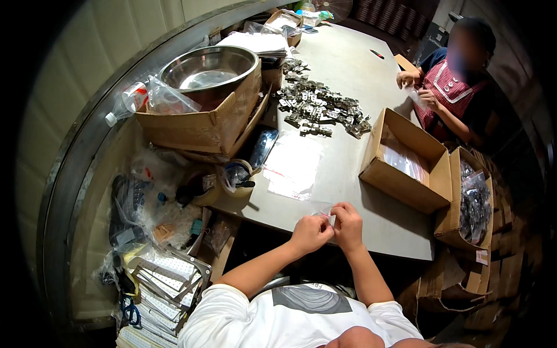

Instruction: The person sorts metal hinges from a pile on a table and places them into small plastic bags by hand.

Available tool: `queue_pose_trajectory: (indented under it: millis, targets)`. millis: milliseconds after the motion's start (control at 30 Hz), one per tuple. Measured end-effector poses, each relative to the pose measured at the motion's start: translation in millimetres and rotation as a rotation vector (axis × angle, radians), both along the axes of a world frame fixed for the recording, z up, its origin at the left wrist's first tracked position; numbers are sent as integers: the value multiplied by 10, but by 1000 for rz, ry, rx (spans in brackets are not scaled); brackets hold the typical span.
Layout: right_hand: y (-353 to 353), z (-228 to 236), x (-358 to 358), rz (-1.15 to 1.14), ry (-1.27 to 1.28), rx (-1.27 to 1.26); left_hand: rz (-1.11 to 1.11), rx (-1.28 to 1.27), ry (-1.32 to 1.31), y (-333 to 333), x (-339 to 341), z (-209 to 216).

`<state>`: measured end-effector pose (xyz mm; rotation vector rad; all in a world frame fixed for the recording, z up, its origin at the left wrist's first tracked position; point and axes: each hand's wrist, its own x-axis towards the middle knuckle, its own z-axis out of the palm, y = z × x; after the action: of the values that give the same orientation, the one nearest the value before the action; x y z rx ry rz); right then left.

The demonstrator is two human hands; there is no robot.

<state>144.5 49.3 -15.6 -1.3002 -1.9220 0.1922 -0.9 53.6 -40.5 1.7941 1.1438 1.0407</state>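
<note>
Close together over the table's near edge, both of my hands pinch a small clear plastic bag (321, 207). My left hand (314, 233) is closed on its left side, and my right hand (347, 225) grips the right side near its reddish edge. What the bag holds, if anything, cannot be made out. Just beyond lie flat clear zip bags (294, 165) in a bright overlapping stack. Farther off spreads a pile of metal hinges (322, 105).
An open cardboard box (406, 168) with flat bags stands at right, beside another box (464, 200) of bagged metal parts. At left, a steel bowl (209, 66) rests in a carton above tape rolls (237, 177). Across the table, a person (455, 87) handles a clear bag.
</note>
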Motion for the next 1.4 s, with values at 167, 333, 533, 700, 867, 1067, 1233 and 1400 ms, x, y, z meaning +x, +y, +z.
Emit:
queue_pose_trajectory:
  millis: [167, 333, 533, 700, 867, 1067, 1233, 1400]
  targets:
    - [-129, 193, -117, 132, -177, 56, 247, -74, -132, 186, -135, -2]
    - [-113, 279, -26, 458, -303, 13, 308, 82, -83, 374, -302, 12]
    - [1188, 101, 256, 656, 416, -696, -313, 43, -363, 456, -709, 13]
    - [2629, -297, 80, -233, -97, -160, -251, -424, -451, 411, -737, 83]
    - [2764, -525, 220, -298, -145, -148, 590, 311, -512, 141, -589, 496]
    - [1755, -91, 295, -164, 7, 4, 68, 410, 120, 196, -398, -54]
    - [508, 438, 478, 64, 715, -220, 145, 168, 57, 237, -302, -99]
    - [-149, 165, 517, -46, 876, -470, 147, 256, 46, 191, -80, 16]
